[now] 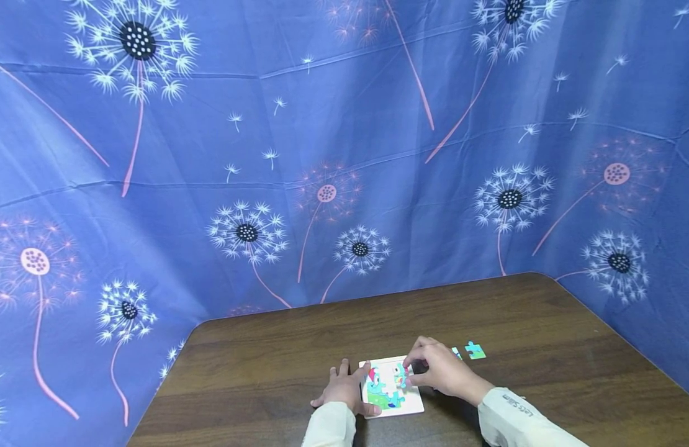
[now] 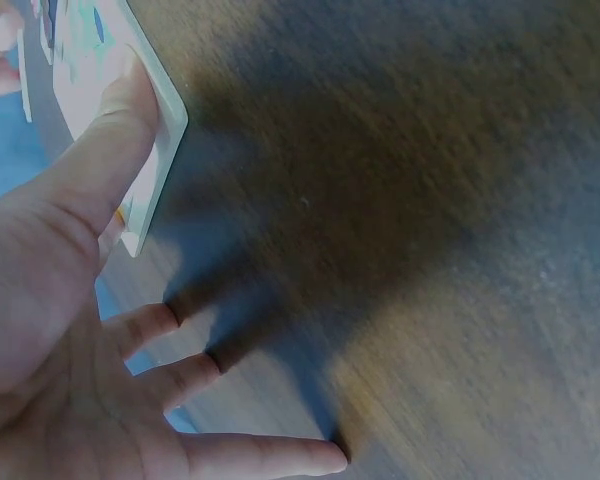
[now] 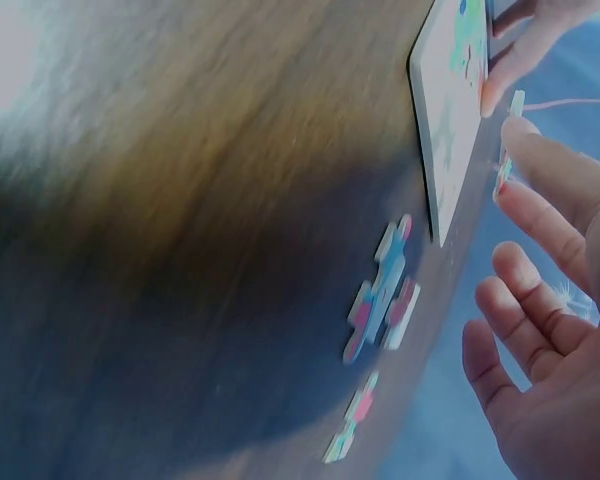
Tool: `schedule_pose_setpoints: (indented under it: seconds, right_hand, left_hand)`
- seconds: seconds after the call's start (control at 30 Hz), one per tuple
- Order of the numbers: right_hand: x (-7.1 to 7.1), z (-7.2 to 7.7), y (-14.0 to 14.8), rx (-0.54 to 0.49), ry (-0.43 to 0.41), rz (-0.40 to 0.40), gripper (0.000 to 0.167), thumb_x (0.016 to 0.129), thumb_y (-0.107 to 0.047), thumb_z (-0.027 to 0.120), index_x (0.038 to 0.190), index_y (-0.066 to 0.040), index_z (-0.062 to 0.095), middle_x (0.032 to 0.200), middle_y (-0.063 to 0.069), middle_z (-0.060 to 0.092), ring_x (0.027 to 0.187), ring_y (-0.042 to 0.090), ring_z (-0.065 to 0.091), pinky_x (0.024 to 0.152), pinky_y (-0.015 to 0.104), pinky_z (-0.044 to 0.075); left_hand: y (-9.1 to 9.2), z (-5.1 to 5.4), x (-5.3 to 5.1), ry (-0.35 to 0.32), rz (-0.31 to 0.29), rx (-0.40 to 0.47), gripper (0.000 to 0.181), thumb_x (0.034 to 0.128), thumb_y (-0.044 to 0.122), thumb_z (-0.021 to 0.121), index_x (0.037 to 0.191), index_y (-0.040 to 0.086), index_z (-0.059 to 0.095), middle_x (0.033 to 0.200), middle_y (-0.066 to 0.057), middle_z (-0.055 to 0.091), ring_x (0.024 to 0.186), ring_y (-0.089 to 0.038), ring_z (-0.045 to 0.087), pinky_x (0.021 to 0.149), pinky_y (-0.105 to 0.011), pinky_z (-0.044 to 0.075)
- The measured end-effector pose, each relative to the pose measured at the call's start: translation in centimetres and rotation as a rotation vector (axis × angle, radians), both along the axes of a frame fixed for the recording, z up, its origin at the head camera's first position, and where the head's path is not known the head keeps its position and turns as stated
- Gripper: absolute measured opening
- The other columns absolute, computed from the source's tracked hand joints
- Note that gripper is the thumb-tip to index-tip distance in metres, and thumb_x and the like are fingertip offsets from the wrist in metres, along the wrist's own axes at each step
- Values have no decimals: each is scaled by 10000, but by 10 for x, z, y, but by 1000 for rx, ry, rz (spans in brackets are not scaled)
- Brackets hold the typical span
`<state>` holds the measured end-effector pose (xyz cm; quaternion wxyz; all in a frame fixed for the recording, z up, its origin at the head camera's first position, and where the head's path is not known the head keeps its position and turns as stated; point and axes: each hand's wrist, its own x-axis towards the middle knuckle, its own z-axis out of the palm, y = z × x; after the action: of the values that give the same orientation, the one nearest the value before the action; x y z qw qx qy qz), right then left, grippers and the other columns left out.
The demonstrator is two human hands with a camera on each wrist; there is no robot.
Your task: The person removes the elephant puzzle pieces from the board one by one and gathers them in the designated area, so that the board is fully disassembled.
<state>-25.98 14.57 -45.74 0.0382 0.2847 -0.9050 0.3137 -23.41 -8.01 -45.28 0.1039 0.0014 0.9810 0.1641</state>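
Note:
A white-framed jigsaw puzzle board [image 1: 414,406] lies on the table, with colourful pieces set in its left and lower parts. My left hand [image 1: 343,390] rests at its left side: the thumb presses on the near edge, the index finger touches the far left corner, and the other fingers spread straight onto the table. Above the board's right part, my right hand [image 1: 442,369] pinches a puzzle piece [image 3: 505,168] between thumb and index finger. Its remaining fingers are loosely bent. The held piece's picture is mostly hidden by the fingers.
Right of the board lie several loose pieces: a blue-green piece [image 1: 475,351], a piece partly behind the right hand [image 1: 456,352], and more near the board [image 3: 378,295] in the right wrist view. The brown wooden table [image 1: 255,372] meets a blue dandelion-print cloth [image 1: 300,124] behind.

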Motion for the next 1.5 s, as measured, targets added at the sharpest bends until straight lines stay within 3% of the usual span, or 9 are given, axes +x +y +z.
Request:
schedule_pose_setpoints:
  seconds: [0.33, 0.57, 0.8, 0.97, 1.2, 1.33, 1.5]
  right_hand:
    - [-1, -4, 22, 25, 30, -22, 234, 796, -312, 875, 975, -186, 792, 926, -94, 567, 827, 122, 562, 676, 273, 475]
    - [-1, -5, 32, 23, 63, -22, 248, 771, -319, 886, 974, -204, 802, 951, -111, 573, 887, 161, 590, 747, 316, 502]
    - [2, -5, 42, -14, 50, -20, 262, 778, -307, 882, 987, -169, 803, 942, -90, 579, 860, 161, 577, 720, 294, 494]
    - [4, -4, 50, -9, 22, -48, 242, 791, -322, 871, 992, -207, 799, 958, -111, 568, 877, 155, 549, 715, 295, 469]
    - [3, -4, 61, 9, 79, -39, 230, 786, -298, 878, 975, -198, 793, 958, -90, 588, 856, 166, 583, 694, 288, 481]
    - [4, -3, 66, 18, 58, -54, 248, 791, -327, 870, 992, -205, 791, 985, -97, 592, 880, 174, 588, 704, 295, 485]
    - [3, -5, 72, 38, 92, -68, 264, 784, -346, 875, 990, -202, 793, 982, -95, 593, 878, 162, 591, 703, 307, 485]
  left_hand:
    - [4, 4, 0, -24, 2, 11, 875, 717, 354, 932, 1487, 295, 521, 1564, -150, 368, 1460, -446, 318, 825, -884, 354]
    - [4, 2, 0, -16, -2, 10, 886, 710, 346, 936, 1489, 299, 517, 1566, -146, 371, 1462, -444, 318, 825, -883, 357]
    - [2, 2, 1, 4, -5, 34, 876, 702, 332, 942, 1475, 276, 536, 1558, -167, 380, 1451, -461, 325, 807, -896, 343]
    - [1, 0, 2, 12, -4, 33, 878, 697, 339, 943, 1474, 282, 536, 1552, -167, 384, 1447, -461, 330, 797, -896, 346]
    - [1, 1, 4, 21, -7, 41, 875, 700, 331, 943, 1473, 273, 536, 1546, -169, 390, 1442, -467, 337, 797, -897, 345]
    - [0, 1, 4, 23, -7, 41, 873, 699, 329, 944, 1469, 272, 538, 1543, -169, 393, 1439, -469, 339, 792, -898, 346]
    - [-1, 0, 2, 3, 5, 47, 872, 703, 326, 943, 1471, 277, 534, 1558, -163, 385, 1450, -464, 328, 801, -902, 336]
